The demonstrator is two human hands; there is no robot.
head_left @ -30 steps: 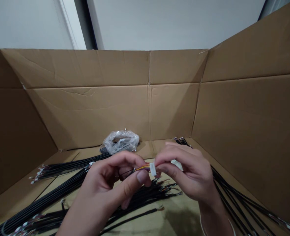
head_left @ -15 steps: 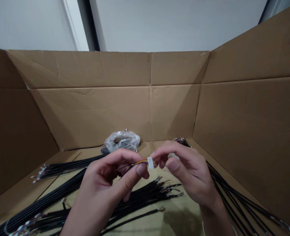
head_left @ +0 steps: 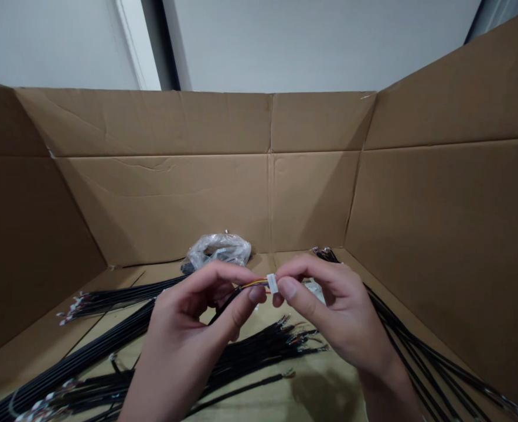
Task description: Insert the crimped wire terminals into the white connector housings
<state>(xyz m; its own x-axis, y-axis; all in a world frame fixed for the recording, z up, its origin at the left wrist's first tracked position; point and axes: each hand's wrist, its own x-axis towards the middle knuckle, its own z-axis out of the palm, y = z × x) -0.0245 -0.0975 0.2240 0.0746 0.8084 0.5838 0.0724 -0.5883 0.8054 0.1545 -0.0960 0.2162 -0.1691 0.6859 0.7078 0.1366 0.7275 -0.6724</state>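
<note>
My left hand pinches the coloured wires at the end of a black cable, thumb and forefinger closed on them. A small white connector sits at the wire tips. My right hand meets it from the right, thumb and forefinger pinched on the connector. Some white thing shows behind the right fingers; I cannot make out what it is. Both hands hover above a fan of black cables on the cardboard floor.
Tall cardboard walls close in the back and both sides. Bundles of black cables lie at the left, and more run along the right wall. A crumpled clear plastic bag sits at the back.
Both hands rose slightly. My right fingers loosened off the connector half a second ago and have closed on it again, thumb now under its tip.
</note>
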